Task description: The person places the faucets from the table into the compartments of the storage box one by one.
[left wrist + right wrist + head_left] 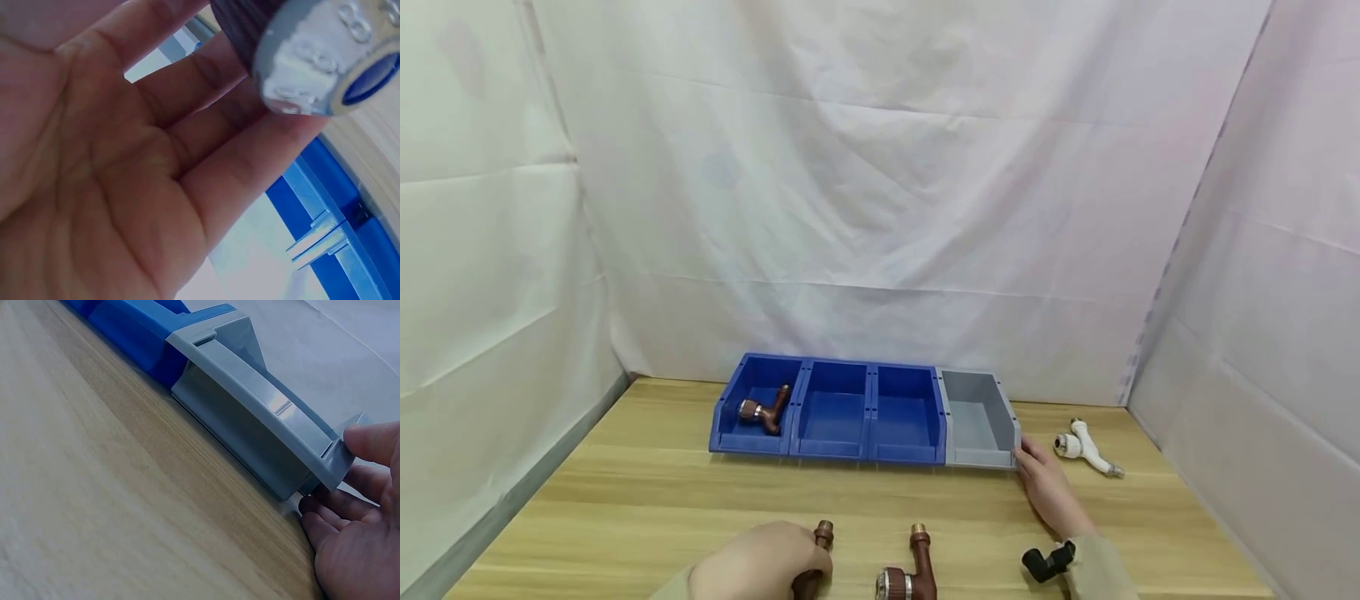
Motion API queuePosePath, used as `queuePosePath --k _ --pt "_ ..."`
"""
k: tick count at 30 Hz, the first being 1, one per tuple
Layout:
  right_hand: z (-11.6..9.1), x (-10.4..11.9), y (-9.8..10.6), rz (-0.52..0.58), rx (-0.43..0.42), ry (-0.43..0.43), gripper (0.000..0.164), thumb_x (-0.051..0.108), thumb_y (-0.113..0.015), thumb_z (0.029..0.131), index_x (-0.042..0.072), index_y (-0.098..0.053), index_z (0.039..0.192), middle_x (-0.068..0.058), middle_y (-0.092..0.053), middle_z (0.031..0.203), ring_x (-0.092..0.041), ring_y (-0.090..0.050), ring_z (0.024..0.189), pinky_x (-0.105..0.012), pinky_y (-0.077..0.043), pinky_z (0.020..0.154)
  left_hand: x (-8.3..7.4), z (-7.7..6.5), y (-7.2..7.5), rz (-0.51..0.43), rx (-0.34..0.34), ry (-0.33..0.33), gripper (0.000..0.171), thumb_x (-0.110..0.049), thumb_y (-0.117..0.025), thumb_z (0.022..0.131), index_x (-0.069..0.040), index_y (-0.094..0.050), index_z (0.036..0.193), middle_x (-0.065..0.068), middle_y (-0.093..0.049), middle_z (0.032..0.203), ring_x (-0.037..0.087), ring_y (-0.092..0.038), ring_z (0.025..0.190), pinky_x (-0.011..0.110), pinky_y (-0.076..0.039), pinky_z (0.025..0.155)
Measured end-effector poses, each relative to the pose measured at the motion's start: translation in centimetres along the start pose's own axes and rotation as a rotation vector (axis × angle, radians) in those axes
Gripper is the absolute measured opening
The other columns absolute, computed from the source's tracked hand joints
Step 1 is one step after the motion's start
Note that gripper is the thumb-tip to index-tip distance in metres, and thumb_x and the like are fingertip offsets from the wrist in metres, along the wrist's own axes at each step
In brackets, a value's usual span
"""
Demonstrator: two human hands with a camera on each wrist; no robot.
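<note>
My left hand (pixel 763 557) holds a brown plastic tap (pixel 824 533) near the table's front edge, its threaded end sticking out past the fingers. In the left wrist view, the tap's chrome-ringed knob (pixel 306 69) lies against the fingers. My right hand (pixel 1051 490) grips the front right corner of a grey bin (pixel 981 457); in the right wrist view the thumb is on the rim and the fingers are at the lower corner. Another brown tap (pixel 921 567) lies between the hands. A black elbow-shaped fitting (pixel 1047 562) shows beside the right sleeve.
Three blue bins (pixel 829 447) stand joined in a row left of the grey one. Inside the leftmost lies a brown tap (pixel 766 412). A white tap (pixel 1086 450) lies right of the bins on the wooden table (pixel 625 483). White sheets (pixel 880 183) surround the table's back and sides.
</note>
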State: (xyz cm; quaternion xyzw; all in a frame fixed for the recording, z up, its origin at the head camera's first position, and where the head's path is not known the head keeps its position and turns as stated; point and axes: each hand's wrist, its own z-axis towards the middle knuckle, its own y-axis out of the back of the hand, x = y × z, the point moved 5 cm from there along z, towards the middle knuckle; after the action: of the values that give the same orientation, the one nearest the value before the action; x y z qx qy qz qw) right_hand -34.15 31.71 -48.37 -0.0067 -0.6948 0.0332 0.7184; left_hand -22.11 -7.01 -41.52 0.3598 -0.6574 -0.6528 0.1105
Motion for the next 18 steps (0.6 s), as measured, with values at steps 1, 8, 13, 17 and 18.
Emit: queuePosePath --k 1,8,13,17,18 --pt "-0.01 0.12 -0.01 0.003 0.002 0.005 0.063 0.013 -0.042 0.104 -0.01 -0.006 0.15 -0.026 -0.004 0.158 -0.032 -0.006 0.145 -0.03 -0.018 0.114 0.01 -0.05 0.08 -0.005 -0.004 0.008 0.024 -0.006 -0.078 0.076 -0.026 -0.069 0.086 -0.019 -0.05 0.069 -0.002 -0.045 0.063 0.018 -0.042 0.059" --pt "-0.06 0.42 -0.13 0.023 0.029 0.0 0.062 0.012 -0.04 0.105 -0.01 -0.004 0.15 -0.025 -0.003 0.158 -0.029 -0.005 0.145 -0.036 -0.012 0.116 -0.17 -0.36 0.34 -0.016 -0.03 0.01 0.035 0.005 -0.074 0.074 -0.028 -0.066 0.08 -0.021 -0.049 0.069 -0.003 -0.045 0.063 0.018 -0.042 0.057" --pt "-0.07 0.48 -0.02 0.006 0.024 0.01 0.061 0.012 -0.039 0.105 -0.011 -0.006 0.15 -0.026 -0.005 0.158 -0.031 -0.006 0.145 -0.036 -0.014 0.116 -0.3 -0.16 0.41 0.021 -0.034 -0.026 0.038 0.006 -0.074 0.072 -0.028 -0.068 0.086 -0.022 -0.048 0.072 -0.004 -0.044 0.066 0.016 -0.041 0.058" --pt "0.0 0.36 0.08 0.007 0.02 0.007 0.06 0.012 -0.04 0.105 -0.01 -0.008 0.151 -0.024 -0.008 0.158 -0.031 -0.008 0.144 -0.026 -0.021 0.113 -0.43 -0.01 0.5 0.05 -0.062 -0.094 0.035 0.003 -0.076 0.072 -0.028 -0.069 0.089 -0.022 -0.048 0.076 -0.006 -0.043 0.069 0.015 -0.041 0.061" --pt "0.01 0.32 0.11 0.01 0.018 0.007 0.06 0.013 -0.04 0.105 -0.01 -0.009 0.151 -0.023 -0.008 0.158 -0.03 -0.008 0.144 -0.025 -0.022 0.112 -0.46 0.03 0.51 0.059 -0.071 -0.113 0.034 0.001 -0.077 0.073 -0.028 -0.069 0.09 -0.023 -0.049 0.077 -0.006 -0.043 0.069 0.014 -0.041 0.062"
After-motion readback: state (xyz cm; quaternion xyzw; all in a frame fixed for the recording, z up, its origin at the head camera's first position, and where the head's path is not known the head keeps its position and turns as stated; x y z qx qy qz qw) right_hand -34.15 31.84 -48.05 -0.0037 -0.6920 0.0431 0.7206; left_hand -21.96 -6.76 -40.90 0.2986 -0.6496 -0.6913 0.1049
